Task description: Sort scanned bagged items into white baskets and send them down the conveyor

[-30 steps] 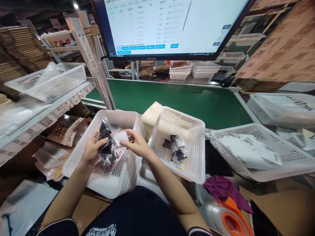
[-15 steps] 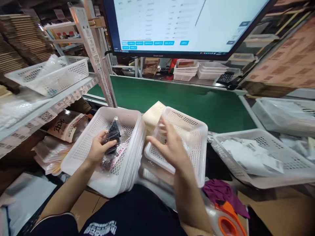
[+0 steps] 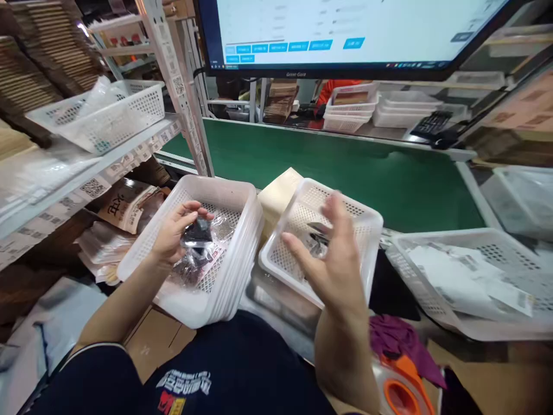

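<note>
My left hand (image 3: 175, 230) hovers inside the left white basket (image 3: 147, 245), its fingers loosely apart with nothing held. Just beyond those fingertips lies a clear plastic bag with black contents (image 3: 199, 231). Other small clear bags (image 3: 188, 271) rest around it on the basket's perforated floor. My right hand (image 3: 339, 271) is raised over the right white basket (image 3: 375, 230), fingers spread and somewhat blurred. Partly hidden behind it are small shiny dark and silvery items (image 3: 317, 239) in that basket; their kind cannot be made out.
A green conveyor belt (image 3: 276, 147) runs behind, with a monitor (image 3: 345, 34) above. To the right stands a basket (image 3: 470, 236) of white labelled packets (image 3: 466, 276). A metal shelf (image 3: 129, 147) rises on the left. An orange tape dispenser (image 3: 404, 392) sits near my right forearm.
My left hand has let go of the bag with black contents, which now lies in the left basket. My right hand has shifted rightward, uncovering shiny items. The view has tilted slightly.
</note>
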A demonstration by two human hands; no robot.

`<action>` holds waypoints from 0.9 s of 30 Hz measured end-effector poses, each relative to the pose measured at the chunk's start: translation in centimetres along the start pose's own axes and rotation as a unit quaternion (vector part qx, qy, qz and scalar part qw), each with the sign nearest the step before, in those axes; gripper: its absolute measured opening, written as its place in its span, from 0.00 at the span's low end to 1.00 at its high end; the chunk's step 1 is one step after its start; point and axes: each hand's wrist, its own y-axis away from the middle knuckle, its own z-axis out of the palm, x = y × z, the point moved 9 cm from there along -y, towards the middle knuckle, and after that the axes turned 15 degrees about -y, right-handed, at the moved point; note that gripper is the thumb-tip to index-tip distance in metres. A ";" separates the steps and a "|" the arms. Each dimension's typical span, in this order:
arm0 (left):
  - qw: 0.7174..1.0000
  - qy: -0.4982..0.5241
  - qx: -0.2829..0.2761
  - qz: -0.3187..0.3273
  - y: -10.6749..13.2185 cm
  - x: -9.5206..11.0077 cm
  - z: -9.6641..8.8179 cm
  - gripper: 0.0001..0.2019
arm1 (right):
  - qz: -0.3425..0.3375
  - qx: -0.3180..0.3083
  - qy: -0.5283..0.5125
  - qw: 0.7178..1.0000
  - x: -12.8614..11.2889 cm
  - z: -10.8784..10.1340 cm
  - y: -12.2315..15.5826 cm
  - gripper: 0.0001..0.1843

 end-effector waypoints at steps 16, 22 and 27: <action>0.800 -0.575 -0.136 0.105 -9.7 -6.5 1.6 0.32 | 0.052 0.275 0.029 0.960 6.8 -13.4 2.9 0.57; 0.772 -0.630 -0.072 0.044 -12.4 -11.5 -0.7 0.20 | 0.046 0.190 -0.026 0.980 6.4 -9.6 2.6 0.53; 0.821 -0.567 -0.056 0.033 -13.6 -9.8 -5.1 0.20 | 0.070 0.159 -0.019 0.985 6.9 -8.1 2.3 0.53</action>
